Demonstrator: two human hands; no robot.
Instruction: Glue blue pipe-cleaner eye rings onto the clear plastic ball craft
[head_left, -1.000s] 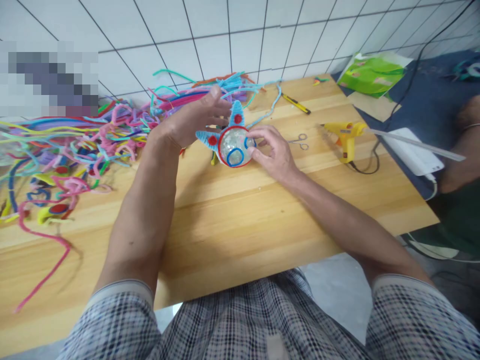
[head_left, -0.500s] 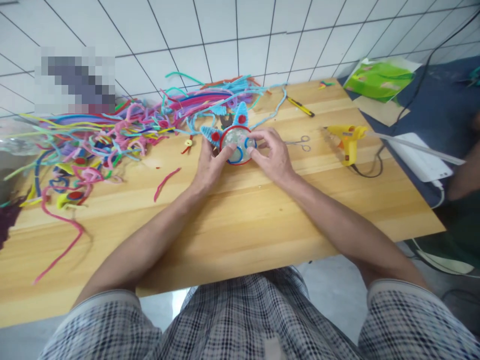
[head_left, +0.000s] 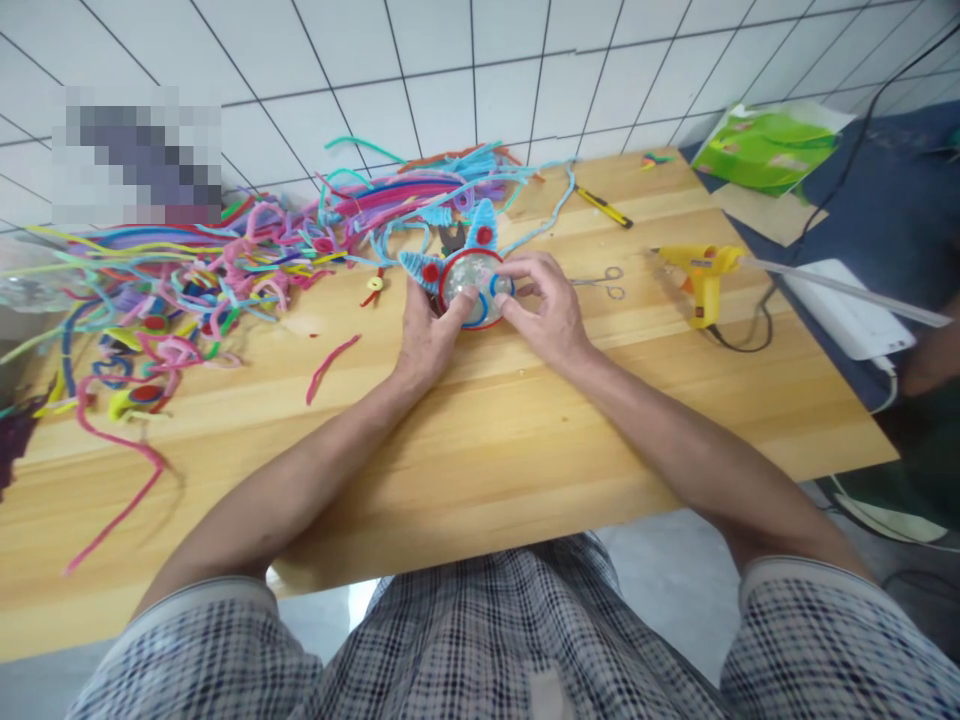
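Note:
Between my hands is a round pipe-cleaner craft (head_left: 459, 278) with a clear, speckled middle and a red rim. Two light-blue pointed ears with red dots stick out from its upper side, and blue rings lie on its front. My left hand (head_left: 430, 335) grips its left side, the thumb pressed on the front near one blue ring. At the right, my right hand (head_left: 546, 305) pinches the other blue ring (head_left: 501, 286) between thumb and fingers against the craft. Dark-jawed pliers (head_left: 452, 238) lie just behind the craft, partly hidden.
A heap of colourful pipe cleaners (head_left: 247, 250) spreads along the wall at left. To the right lie scissors (head_left: 611, 283), a yellow utility knife (head_left: 604, 207) and a yellow glue gun (head_left: 705, 280) with a long glue stick. A pink pipe-cleaner piece (head_left: 331, 369) sits left of my arms.
The camera view has shifted slightly. Both hands keep nearly the same hold on the craft, with my left thumb moved very little.

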